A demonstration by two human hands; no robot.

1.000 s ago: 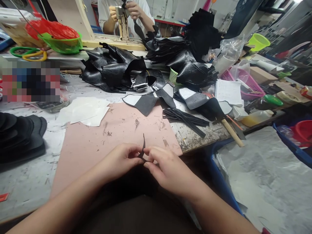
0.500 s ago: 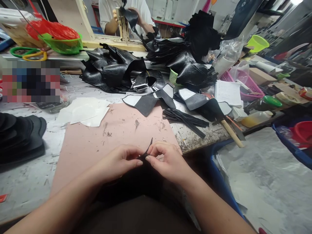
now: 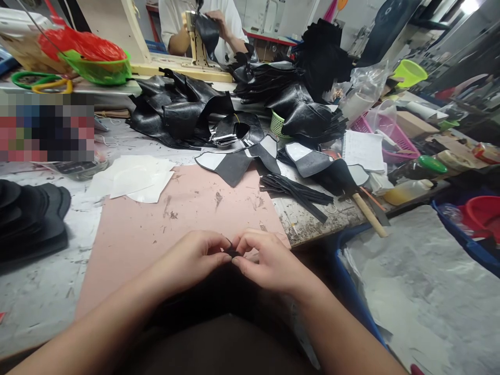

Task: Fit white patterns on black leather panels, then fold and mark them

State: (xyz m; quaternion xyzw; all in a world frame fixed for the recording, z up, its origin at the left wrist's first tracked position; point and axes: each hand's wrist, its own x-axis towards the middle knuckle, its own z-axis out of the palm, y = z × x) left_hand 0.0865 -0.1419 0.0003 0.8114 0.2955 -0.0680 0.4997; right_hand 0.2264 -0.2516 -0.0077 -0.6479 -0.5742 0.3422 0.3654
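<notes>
My left hand (image 3: 191, 258) and my right hand (image 3: 263, 260) meet fingertip to fingertip at the near edge of a pink cutting mat (image 3: 183, 213). Between their pinched fingers sits a small black leather strip (image 3: 231, 251), mostly hidden by the fingers. Both hands grip it. Beyond the mat lies a bundle of thin black strips (image 3: 297, 190) and black-and-white cut leather pieces (image 3: 238, 159).
Black leather piles (image 3: 187, 107) fill the table's back. A wooden-handled hammer (image 3: 369, 213) lies at the right edge, white paper pieces (image 3: 133, 179) at the mat's left, black soles (image 3: 27, 219) far left. Another person works at a machine (image 3: 197, 31) behind. A pink basket (image 3: 394, 135) stands right.
The strip's free end stood up between my hands, tipped to the right, and is now folded down into my fingers. My hands have closed tighter together.
</notes>
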